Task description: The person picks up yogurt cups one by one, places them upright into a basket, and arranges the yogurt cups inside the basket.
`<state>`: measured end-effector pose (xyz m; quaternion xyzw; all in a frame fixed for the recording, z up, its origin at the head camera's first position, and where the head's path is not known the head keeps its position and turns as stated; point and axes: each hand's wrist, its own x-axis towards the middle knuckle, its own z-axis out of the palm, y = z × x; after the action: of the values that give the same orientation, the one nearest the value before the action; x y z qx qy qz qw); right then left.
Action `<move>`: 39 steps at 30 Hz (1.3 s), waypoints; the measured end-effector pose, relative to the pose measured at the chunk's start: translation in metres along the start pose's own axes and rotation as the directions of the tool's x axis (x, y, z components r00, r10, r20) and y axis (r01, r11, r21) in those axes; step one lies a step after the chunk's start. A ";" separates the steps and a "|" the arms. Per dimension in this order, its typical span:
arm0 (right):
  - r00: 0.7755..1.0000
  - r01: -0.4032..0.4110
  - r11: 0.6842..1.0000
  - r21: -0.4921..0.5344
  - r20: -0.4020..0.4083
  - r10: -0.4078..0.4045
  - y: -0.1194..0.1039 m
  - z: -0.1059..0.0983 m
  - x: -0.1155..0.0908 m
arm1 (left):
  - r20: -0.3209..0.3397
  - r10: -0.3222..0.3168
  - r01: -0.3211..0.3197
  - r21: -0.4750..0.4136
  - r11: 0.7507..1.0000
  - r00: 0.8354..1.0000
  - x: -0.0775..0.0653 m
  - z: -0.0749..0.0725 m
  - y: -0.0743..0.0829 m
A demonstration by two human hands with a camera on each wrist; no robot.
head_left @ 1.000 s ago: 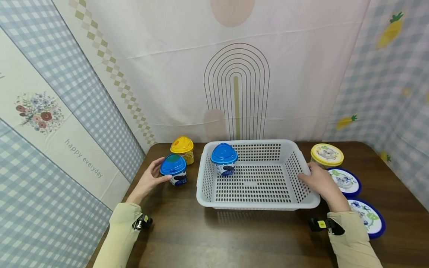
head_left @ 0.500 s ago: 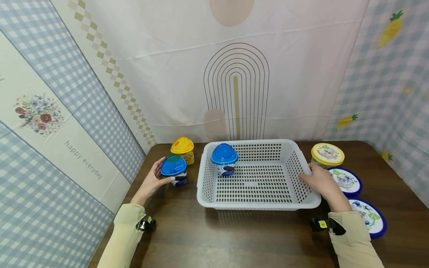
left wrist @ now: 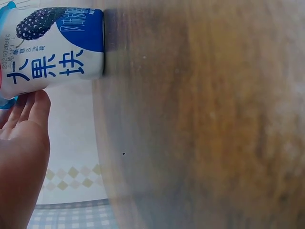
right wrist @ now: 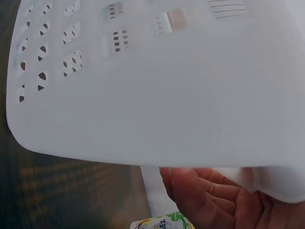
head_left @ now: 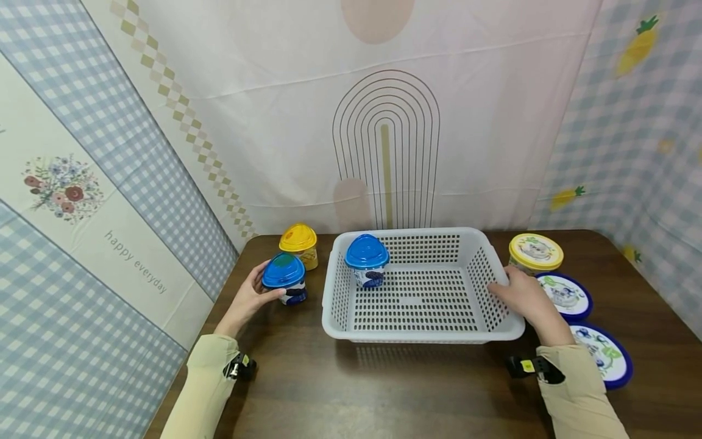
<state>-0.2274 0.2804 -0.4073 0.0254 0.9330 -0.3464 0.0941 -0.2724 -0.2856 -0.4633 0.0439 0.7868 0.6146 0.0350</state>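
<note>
My left hand (head_left: 249, 300) holds a yogurt cup (head_left: 284, 273) with a blue lid at the table's left side. The thumb lies along the front of the cup and the fingers reach round its far left side. In the left wrist view the cup's printed side (left wrist: 45, 64) shows blackberries, with fingers (left wrist: 39, 107) against it; the thumb is hidden there. My right hand (head_left: 523, 296) grips the right rim of a white perforated plastic basket (head_left: 422, 336). From the right wrist, the curled fingers (right wrist: 224, 191) show beneath the rim. Another blue-lidded yogurt cup (head_left: 367, 259) stands inside the basket's left end.
Behind the held cup stands a yellow-lidded cup (head_left: 300, 244). Right of the basket, a yellow-lidded tub (head_left: 535, 253) and two tubs with blue-rimmed white lids, one farther back (head_left: 565, 296) and one nearer (head_left: 606, 360), line the brown table (head_left: 395, 396). Printed cloth hangs behind.
My left hand has shifted slightly right, its thumb now farther across the front of the cup. The right hand and the basket stay in place.
</note>
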 end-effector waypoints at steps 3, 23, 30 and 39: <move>1.000 0.004 1.000 -0.002 0.000 -0.004 0.000 0.000 0.000 | -0.007 -0.001 0.001 -0.004 1.000 1.000 -0.001 -0.001 0.001; 1.000 -0.009 1.000 0.002 0.012 0.009 0.001 -0.002 -0.001 | 0.013 0.082 -0.082 0.042 0.996 0.997 -0.006 -0.011 0.029; 1.000 -0.014 1.000 0.010 0.015 0.014 0.001 -0.002 0.000 | 0.026 0.106 -0.106 0.024 0.994 0.994 -0.007 -0.014 0.049; 1.000 0.000 1.000 0.006 0.022 0.000 0.000 -0.002 0.000 | 0.042 0.148 -0.150 0.052 0.987 0.988 -0.005 -0.012 0.087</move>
<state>-0.2274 0.2819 -0.4056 0.0217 0.9309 -0.3495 0.1042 -0.2662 -0.2772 -0.3761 0.1151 0.7970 0.5929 0.0027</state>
